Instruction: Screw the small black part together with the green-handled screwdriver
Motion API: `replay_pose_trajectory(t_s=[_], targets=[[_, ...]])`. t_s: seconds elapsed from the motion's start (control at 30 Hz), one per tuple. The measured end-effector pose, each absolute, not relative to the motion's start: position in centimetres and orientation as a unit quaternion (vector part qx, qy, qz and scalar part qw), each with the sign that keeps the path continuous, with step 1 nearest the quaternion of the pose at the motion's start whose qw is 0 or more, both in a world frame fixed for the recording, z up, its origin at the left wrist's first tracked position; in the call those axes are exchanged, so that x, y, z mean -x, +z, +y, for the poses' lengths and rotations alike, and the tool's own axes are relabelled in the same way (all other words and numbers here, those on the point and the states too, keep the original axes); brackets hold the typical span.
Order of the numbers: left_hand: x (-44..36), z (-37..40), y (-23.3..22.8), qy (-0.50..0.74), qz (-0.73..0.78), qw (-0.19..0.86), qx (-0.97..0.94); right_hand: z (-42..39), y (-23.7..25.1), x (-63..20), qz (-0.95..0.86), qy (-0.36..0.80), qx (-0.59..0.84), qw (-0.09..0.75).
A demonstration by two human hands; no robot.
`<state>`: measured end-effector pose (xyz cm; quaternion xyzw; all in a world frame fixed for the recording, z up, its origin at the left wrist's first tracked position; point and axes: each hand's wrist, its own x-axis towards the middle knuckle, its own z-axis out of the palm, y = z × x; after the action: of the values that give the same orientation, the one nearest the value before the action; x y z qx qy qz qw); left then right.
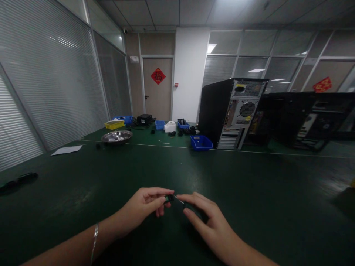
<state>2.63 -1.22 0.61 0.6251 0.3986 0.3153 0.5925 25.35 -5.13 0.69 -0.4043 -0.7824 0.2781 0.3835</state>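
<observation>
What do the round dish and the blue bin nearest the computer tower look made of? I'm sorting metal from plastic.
Round dish: likely polished metal, going by its silvery, mirror-like sheen. Blue bin beside the computer tower: probably moulded plastic, since its colour is uniformly bright and its surface dull.

Office workshop: glass partitions (55, 81), computer tower (233, 112), parts bins (201, 143).
</observation>
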Motion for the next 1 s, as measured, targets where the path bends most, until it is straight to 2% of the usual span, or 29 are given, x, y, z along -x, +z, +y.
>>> replay_pose_trajectory(t_s=[0.27,0.63,1.0], targets=[[-2.5,-1.6,1.0,0.304,0.396,0.564,-0.657,-4.9,0.6,-25.2,-0.787,0.306,0.402,0.353],[-2.5,-1.8,0.9,0.346,0.382,0.548,-0.658,-4.9,0.7,-25.2,-0.775,0.315,0.411,0.361],[-2.3,-0.7,-0.3,0.357,0.309,0.642,-0.604,-4.7,0.7,-25.3,-0.772,0.345,0.396,0.358]])
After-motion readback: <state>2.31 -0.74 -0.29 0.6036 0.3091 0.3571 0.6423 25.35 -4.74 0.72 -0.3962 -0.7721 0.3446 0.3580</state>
